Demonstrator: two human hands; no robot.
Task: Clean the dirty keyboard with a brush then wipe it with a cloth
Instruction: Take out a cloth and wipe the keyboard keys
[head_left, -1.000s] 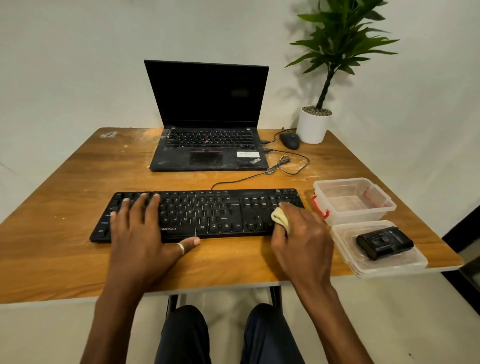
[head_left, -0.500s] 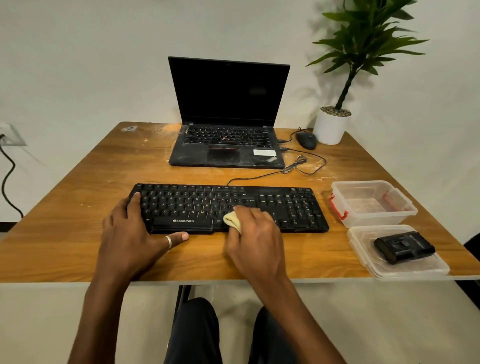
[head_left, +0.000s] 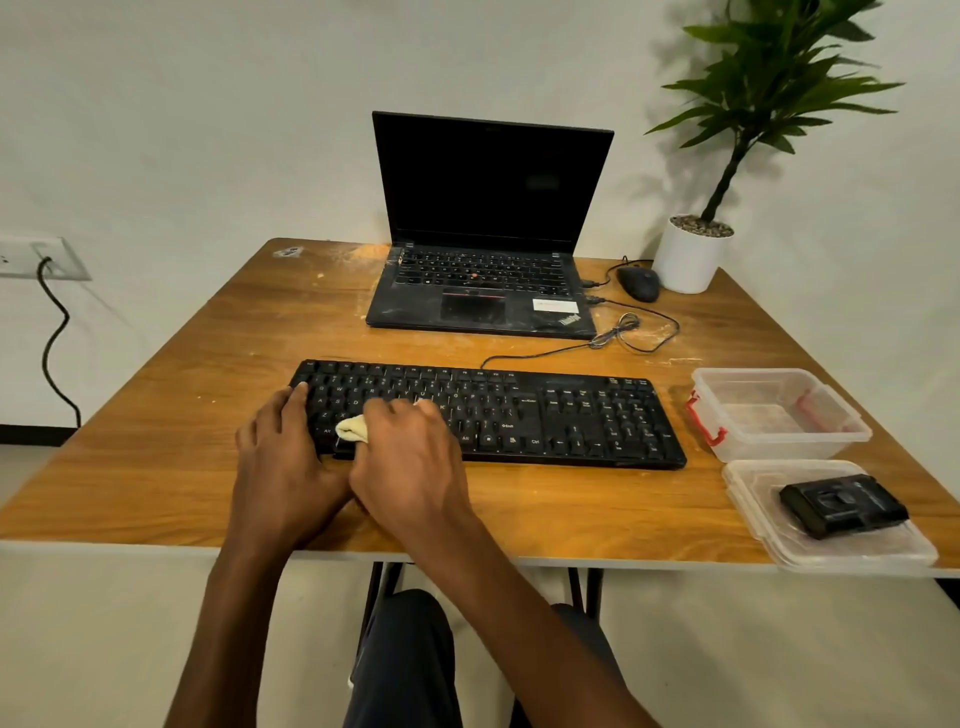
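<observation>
A black keyboard (head_left: 545, 415) lies across the near half of the wooden table (head_left: 208, 467). My right hand (head_left: 410, 462) holds a small yellowish cloth (head_left: 352, 429) bunched under its fingers and presses it on the left part of the keys. My left hand (head_left: 283, 462) rests at the keyboard's left end, fingers straight along its edge, the tips on the corner keys. The two hands touch near the front edge. No brush is clearly visible; a black object (head_left: 844, 506) lies on a clear lid (head_left: 831, 551) at the right.
An open black laptop (head_left: 483, 291) stands behind the keyboard, with a mouse (head_left: 639, 283) and looped cable (head_left: 628, 332) beside it. A white plant pot (head_left: 688, 254) sits at the back right corner. A clear plastic box (head_left: 779, 415) with red clips is right of the keyboard.
My right hand has swept the cloth leftward along the keyboard, from its right end to its left part. My left hand has slid to the keyboard's left end.
</observation>
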